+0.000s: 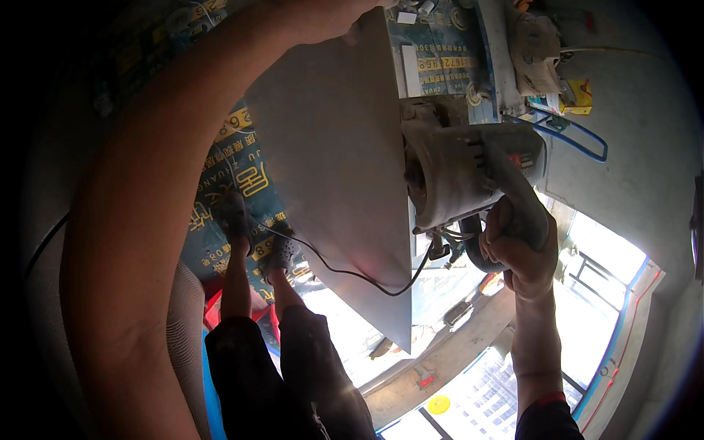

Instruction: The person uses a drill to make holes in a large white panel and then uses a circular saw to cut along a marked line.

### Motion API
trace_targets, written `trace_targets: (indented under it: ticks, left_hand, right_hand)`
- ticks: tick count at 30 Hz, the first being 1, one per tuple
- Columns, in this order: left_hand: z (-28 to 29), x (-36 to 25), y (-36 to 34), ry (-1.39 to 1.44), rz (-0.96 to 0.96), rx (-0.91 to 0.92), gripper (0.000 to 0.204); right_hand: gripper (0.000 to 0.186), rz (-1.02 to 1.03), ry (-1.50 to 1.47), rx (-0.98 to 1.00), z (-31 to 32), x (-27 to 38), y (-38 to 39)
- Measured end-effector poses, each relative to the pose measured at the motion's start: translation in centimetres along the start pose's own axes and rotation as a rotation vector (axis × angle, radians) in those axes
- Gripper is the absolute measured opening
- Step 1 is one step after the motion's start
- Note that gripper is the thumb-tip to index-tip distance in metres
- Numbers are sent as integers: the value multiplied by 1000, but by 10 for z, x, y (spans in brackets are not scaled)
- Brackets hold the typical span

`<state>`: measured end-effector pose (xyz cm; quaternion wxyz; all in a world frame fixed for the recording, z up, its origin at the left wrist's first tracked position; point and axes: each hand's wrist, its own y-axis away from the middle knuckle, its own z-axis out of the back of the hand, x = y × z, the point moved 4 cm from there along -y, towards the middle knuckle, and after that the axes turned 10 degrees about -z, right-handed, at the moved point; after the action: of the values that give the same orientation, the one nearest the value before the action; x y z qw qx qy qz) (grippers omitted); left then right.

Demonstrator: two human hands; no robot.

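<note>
A large, flat grey panel fills the middle, tapering to a sharp point at its lower end. At its right edge sits a dusty grey corded power tool with a thick cylindrical body and a looped rear handle. My right hand wraps its fingers round that handle. The tool's working end is hidden, so its exact kind is unclear. My left arm reaches across the upper left, and my left hand lies over the panel's top edge; its fingers are mostly out of frame. A black power cord loops from the tool across the panel.
Legs in black shorts and grey clogs stand below left on printed green floor sheeting. A blue metal-framed tool and a yellow box lie at the upper right. Something red shows behind the legs. Bright light washes out the lower right.
</note>
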<state>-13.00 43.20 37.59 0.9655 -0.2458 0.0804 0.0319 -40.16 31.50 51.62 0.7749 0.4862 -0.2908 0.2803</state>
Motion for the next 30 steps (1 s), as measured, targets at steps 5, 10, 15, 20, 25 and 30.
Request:
trace_targets:
  ticks: [5, 10, 15, 20, 25, 30]
  left_hand:
    - [-2, 3, 0, 30, -10, -26, 47]
    - [-2, 1, 1, -4, -17, -19, 39]
    - [-4, 3, 2, -46, -37, -47, 38]
    - [-4, 3, 0, 4, -30, -23, 39]
    - [-4, 1, 4, -3, -14, -55, 43]
    - [0, -2, -1, 17, 29, 34, 48]
  right_hand:
    - [54, -26, 20, -25, -3, -3, 2]
    - [95, -46, 82, -59, -5, -3, 4]
    - [95, -50, 74, -58, -5, -6, 7]
    - [22, -19, -31, -25, -4, -6, 12]
    - [92, -54, 100, -73, -5, -8, 9]
    - [89, 28, 55, -55, -1, -8, 3]
